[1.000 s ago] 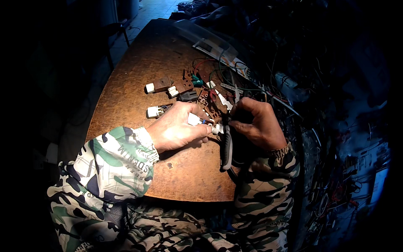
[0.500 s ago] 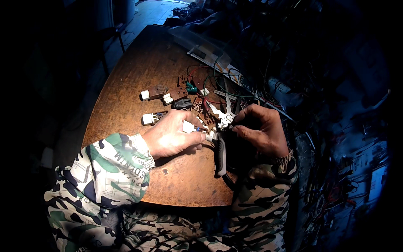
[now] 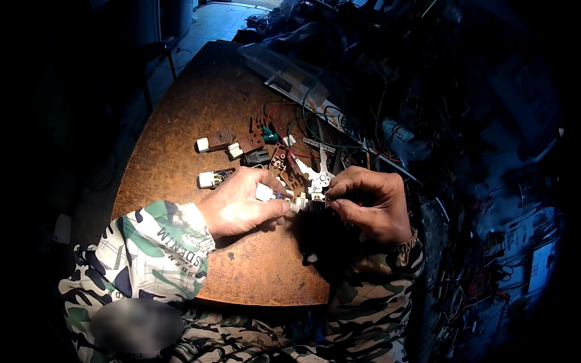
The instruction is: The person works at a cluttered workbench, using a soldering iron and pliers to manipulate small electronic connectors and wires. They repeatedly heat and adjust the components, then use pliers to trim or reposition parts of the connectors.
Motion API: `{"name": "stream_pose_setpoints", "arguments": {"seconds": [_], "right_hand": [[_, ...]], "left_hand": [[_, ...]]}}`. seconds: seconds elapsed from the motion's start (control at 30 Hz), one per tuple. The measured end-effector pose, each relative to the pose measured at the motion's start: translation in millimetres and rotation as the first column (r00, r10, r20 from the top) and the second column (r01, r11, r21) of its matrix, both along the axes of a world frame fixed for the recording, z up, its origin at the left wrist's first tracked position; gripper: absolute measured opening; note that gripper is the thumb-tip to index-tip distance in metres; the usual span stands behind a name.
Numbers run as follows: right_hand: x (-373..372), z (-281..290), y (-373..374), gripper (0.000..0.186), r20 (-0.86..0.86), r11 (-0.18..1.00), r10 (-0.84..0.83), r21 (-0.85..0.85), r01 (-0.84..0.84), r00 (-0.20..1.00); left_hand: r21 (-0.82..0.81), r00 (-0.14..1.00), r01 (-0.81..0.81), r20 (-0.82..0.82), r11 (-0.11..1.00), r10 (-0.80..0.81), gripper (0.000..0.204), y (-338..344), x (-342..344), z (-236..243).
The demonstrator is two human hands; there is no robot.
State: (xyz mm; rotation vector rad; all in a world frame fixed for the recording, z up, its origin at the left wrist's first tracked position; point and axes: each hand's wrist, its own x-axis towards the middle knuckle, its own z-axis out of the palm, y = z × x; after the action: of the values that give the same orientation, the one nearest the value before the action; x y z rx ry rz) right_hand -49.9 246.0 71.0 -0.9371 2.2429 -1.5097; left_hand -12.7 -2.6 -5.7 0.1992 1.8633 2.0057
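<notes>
Slightly nearer, beside the wire strippers (image 3: 319, 175), the right hand (image 3: 372, 209) has been moved since the earlier frame; its fingertips are pinched together, on what cannot be told. Left of them, white connector (image 3: 264, 192) is gripped by left hand (image 3: 236, 202); it could be dropped were that pinch loosened.

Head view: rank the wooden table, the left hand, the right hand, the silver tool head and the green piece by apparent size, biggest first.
1. Wooden table
2. Left hand and right hand: too alike to rank
3. Silver tool head, visible part only
4. Green piece
</notes>
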Motion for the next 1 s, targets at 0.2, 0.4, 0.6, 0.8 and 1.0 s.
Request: {"name": "stream_pose_setpoints", "arguments": {"seconds": [0.2,0.4,0.6,0.8,1.0], "right_hand": [[-7.7,-6.3,4.7,0.019,0.089,0.987,-0.039,-0.152,0.052,0.995],[-18.8,-21.4,5.7,0.015,0.098,0.981,-0.029,-0.189,0.047,0.995],[-13.0,-16.0,5.0,0.013,0.175,0.983,-0.152,-0.078,0.167,0.973],[-9.9,-21.9,-14.5,0.015,0.147,0.999,-0.034,-0.01,0.036,0.989],[-5.8,-33.7,-18.6,0.014,-0.12,0.998,0.036,0.063,-0.028,0.992]], "left_hand": [[-0.045,1.0,0.005,0.01,0.999,-0.004,0.032,1.0,-1.4,3.0],[-0.04,1.0,-0.008,0.025,0.999,0.009,0.031,0.2,-2.9,0.2],[-0.04,1.0,0.013,0.02,0.999,-0.012,0.031,3.3,-4.0,1.4],[-0.075,1.0,-0.011,0.01,0.997,0.012,0.033,-4.6,0.3,2.9],[-0.04,1.0,0.012,0.022,0.999,-0.011,0.034,0.5,-3.6,1.9]]}}
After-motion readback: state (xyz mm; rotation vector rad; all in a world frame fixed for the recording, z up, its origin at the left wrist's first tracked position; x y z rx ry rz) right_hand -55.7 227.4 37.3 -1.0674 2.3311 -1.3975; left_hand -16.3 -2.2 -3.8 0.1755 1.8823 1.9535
